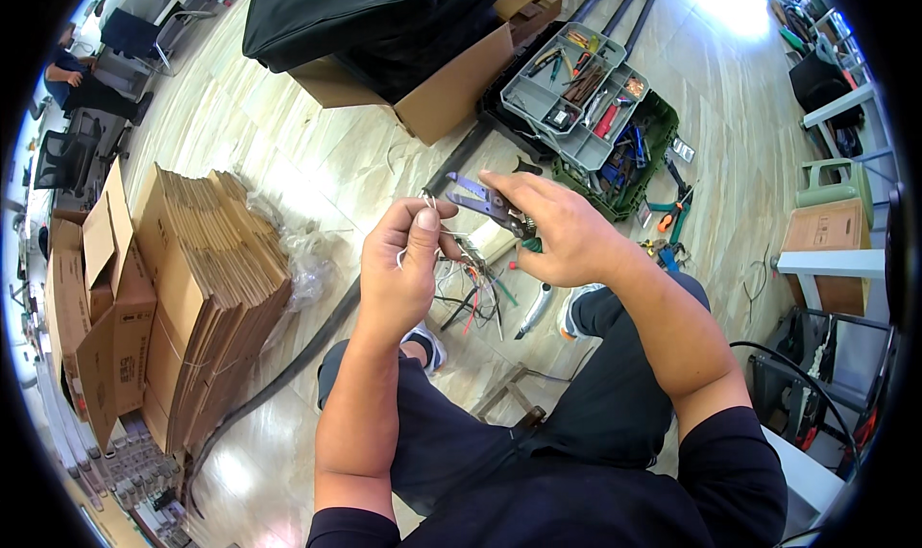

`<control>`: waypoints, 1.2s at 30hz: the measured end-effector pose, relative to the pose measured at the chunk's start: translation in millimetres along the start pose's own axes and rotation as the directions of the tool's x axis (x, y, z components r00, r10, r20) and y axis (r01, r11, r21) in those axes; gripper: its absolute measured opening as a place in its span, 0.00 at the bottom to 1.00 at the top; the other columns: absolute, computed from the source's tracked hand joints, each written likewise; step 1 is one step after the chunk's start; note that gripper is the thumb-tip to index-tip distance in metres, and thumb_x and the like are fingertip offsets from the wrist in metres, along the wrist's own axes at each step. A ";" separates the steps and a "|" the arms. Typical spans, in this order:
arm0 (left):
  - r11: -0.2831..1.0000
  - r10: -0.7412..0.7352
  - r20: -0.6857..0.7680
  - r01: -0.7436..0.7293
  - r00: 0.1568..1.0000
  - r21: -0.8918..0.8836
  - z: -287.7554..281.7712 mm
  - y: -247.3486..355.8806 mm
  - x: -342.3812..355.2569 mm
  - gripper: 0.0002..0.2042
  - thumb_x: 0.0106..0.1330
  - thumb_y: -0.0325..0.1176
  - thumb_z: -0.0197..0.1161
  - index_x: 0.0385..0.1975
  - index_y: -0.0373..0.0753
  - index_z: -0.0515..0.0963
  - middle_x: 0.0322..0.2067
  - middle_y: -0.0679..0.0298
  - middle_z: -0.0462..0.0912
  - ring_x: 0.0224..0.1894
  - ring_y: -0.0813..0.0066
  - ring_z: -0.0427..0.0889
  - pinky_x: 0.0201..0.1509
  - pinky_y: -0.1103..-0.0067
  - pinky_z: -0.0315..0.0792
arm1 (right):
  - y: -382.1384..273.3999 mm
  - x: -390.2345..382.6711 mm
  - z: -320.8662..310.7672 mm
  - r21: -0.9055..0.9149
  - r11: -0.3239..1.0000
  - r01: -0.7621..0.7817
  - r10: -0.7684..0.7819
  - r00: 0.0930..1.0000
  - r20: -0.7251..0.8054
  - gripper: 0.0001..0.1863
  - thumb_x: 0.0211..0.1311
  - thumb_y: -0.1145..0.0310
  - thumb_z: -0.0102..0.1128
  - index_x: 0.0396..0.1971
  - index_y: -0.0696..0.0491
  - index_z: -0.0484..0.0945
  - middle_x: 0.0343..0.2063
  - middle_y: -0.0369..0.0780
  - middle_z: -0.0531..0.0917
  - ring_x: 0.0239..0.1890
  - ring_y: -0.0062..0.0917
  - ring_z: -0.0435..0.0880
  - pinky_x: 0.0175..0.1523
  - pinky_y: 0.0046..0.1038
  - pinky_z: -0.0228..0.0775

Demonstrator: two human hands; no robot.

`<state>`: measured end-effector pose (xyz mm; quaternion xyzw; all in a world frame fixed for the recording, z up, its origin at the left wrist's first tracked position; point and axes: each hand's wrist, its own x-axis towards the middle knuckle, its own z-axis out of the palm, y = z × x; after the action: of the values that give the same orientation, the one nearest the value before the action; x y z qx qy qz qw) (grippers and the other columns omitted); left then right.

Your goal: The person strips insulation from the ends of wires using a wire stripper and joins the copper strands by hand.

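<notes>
A thin white wire (429,202) is pinched between thumb and fingers of the left hand (408,260), whose grip is closed tight on it, just above the lap. The right hand (567,231) is wrapped around a purple-handled wire stripper (485,202), its grip clamped on the handles, and the tool's head is brought up against the wire's end. Below the hands, a tangle of loose wires (475,293) is seen on the tiled floor (317,154). An open grey tool tray (576,92) is set further off, and flattened cardboard boxes (206,289) are stacked at the left.
</notes>
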<state>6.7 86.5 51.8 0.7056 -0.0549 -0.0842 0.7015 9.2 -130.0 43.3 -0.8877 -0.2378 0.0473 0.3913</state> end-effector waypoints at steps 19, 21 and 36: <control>0.937 0.004 0.236 -0.086 0.972 0.340 16.7 2.0 -2.5 0.11 0.72 0.35 0.55 0.33 0.33 0.77 0.21 0.67 0.79 0.25 0.84 0.74 0.30 0.83 0.69 | -12.1 9.5 8.3 0.759 0.643 -0.096 0.198 0.979 -0.045 0.20 0.57 0.78 0.58 0.50 0.55 0.68 0.35 0.33 0.73 0.39 0.14 0.71 0.47 0.20 0.67; 0.935 -0.041 0.232 -0.045 0.972 0.352 16.7 3.1 -3.0 0.11 0.72 0.35 0.56 0.32 0.33 0.77 0.21 0.67 0.79 0.25 0.84 0.74 0.30 0.83 0.68 | -11.0 9.0 9.0 0.768 0.635 -0.085 0.181 0.983 -0.041 0.19 0.58 0.78 0.58 0.49 0.55 0.68 0.34 0.33 0.72 0.39 0.14 0.71 0.45 0.19 0.67; 0.998 -0.055 0.160 0.055 0.986 0.009 15.9 -12.0 0.3 0.08 0.65 0.32 0.63 0.34 0.36 0.72 0.27 0.70 0.74 0.26 0.86 0.69 0.29 0.86 0.64 | -13.7 7.6 9.2 0.682 0.731 -0.026 0.189 0.968 -0.166 0.15 0.58 0.79 0.56 0.45 0.56 0.68 0.31 0.34 0.74 0.36 0.16 0.75 0.45 0.23 0.70</control>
<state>3.3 71.0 39.8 0.6995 -0.0917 -0.1598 0.6905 8.1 -112.3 47.5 -0.6973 -0.1070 0.0526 0.7068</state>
